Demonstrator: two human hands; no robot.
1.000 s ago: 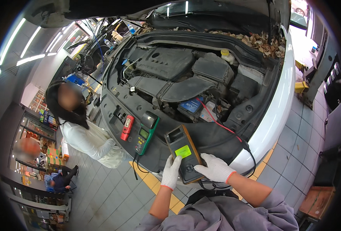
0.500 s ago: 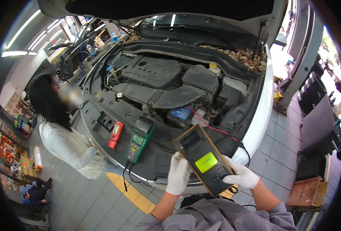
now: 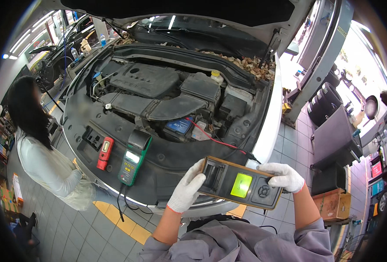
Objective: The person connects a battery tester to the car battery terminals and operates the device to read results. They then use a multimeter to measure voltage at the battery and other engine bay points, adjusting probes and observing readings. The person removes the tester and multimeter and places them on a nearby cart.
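Between my gloved hands is a black handheld battery tester (image 3: 222,182) with an orange-brown edge, a lit yellow-green screen and round keypad. My left hand (image 3: 187,187) grips its left end, thumb on the top face beside a slotted recess. At the right end, my right hand (image 3: 283,177) holds the upper corner. A red and black lead (image 3: 228,144) runs from the blue-topped battery (image 3: 179,126) toward the tester; where it joins is hidden. A green-and-black tester (image 3: 134,159) and a red work light (image 3: 104,153) lie on the car's front panel to the left.
The engine bay, with its black engine cover (image 3: 145,80), lies under the raised hood (image 3: 180,14). A person (image 3: 49,161) in a pale top stands at the left. At the right are a grey cabinet (image 3: 333,139), stacked tires (image 3: 323,105) and a wooden box (image 3: 333,205).
I have turned the battery tester from a steep slant to nearly level. My right hand has moved from beside its keypad to its upper right corner. My view has shifted to the right.
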